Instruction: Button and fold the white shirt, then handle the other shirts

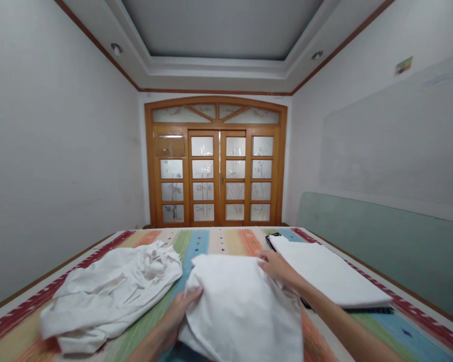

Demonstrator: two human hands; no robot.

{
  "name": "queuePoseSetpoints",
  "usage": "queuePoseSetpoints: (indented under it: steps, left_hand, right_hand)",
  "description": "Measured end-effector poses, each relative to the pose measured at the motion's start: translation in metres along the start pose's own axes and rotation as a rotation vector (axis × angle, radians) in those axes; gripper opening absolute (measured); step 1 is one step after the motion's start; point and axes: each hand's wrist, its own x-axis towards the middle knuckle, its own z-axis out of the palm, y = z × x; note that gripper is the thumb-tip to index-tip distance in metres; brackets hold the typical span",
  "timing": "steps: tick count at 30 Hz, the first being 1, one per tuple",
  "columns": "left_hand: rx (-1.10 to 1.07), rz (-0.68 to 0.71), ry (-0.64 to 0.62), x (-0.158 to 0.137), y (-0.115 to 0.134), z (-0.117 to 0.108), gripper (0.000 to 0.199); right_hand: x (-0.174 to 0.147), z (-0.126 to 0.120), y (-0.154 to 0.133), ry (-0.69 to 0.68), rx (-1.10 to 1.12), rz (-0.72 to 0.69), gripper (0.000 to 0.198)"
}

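A white cloth garment (241, 306) spreads in front of me over the striped bedspread, its lower end cut off by the frame edge. My left hand (177, 311) pinches its left edge, thumb on top and the other fingers mostly hidden beneath. At the upper right corner, my right hand (277, 266) grips the fabric with bent fingers. To the left lies a crumpled white garment (117, 291) in a loose heap. Right of my right hand, a flat, neatly folded white cloth (324, 269) rests on black folded fabric (373, 310).
The colourful striped bedspread (196, 244) covers the bed beneath everything. A pale green headboard-like panel (362, 231) runs along the right side. Beyond the far edge are wooden doors with glass panes (219, 176), and plain walls stand on both sides.
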Motion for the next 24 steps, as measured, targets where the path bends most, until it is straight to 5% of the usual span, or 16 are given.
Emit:
queuePoseSetpoints:
  steps: [5,10,15,24]
  left_hand:
    - [0.219,0.074,-0.034,0.017,-0.029,-0.026,0.042]
    - [0.18,0.108,-0.046,0.021,-0.038,-0.035,0.051]
    - [0.051,0.089,-0.088,0.02,-0.037,-0.037,0.077]
    - [0.004,0.122,-0.156,0.015,-0.029,-0.042,0.076]
  right_hand:
    - [-0.013,0.064,0.031,-0.156,-0.169,-0.143,0.035]
    - [-0.04,0.106,0.013,-0.22,-0.262,-0.226,0.059]
    - [-0.046,0.117,0.001,-0.239,-0.323,-0.217,0.069]
    - [-0.028,0.12,0.0,-0.251,-0.27,-0.281,0.07]
